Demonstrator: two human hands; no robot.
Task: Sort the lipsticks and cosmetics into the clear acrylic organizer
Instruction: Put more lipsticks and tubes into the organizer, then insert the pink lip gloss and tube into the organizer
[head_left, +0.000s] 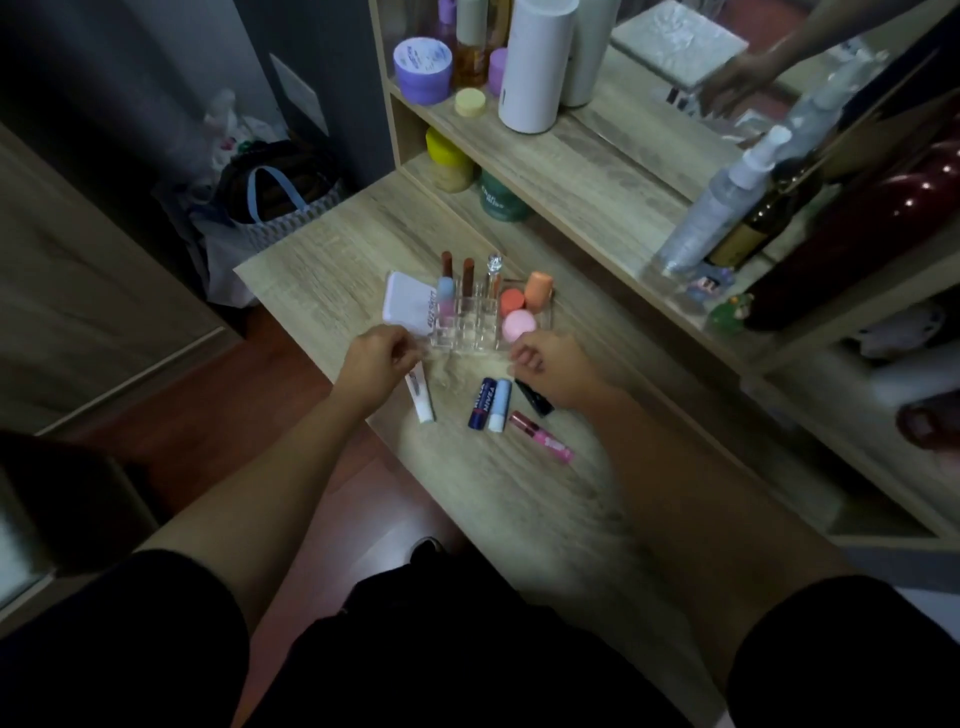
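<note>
The clear acrylic organizer (467, 340) stands mid-table. Three lipsticks (469, 271) are upright in its back row, with a pastel blue-pink stick (445, 293) in front of them. Orange, red and pink sponges (518, 325) fill its right side, and a white compact (402, 306) leans at its left. My left hand (376, 361) is curled at the front left corner, its fingertips over the top of a white tube (422, 400). My right hand (553, 366) hovers loosely curled at the front right corner, above a black tube (537, 402). Two lip balms (488, 408) and a pink gloss (543, 440) lie loose.
A wooden shelf unit (597, 171) rises behind the table with jars, a tall white cylinder (535, 62) and a spray bottle (722, 202). A dark red vase (883, 218) stands at the right. A bag (270, 208) sits on the floor beyond the table's left edge.
</note>
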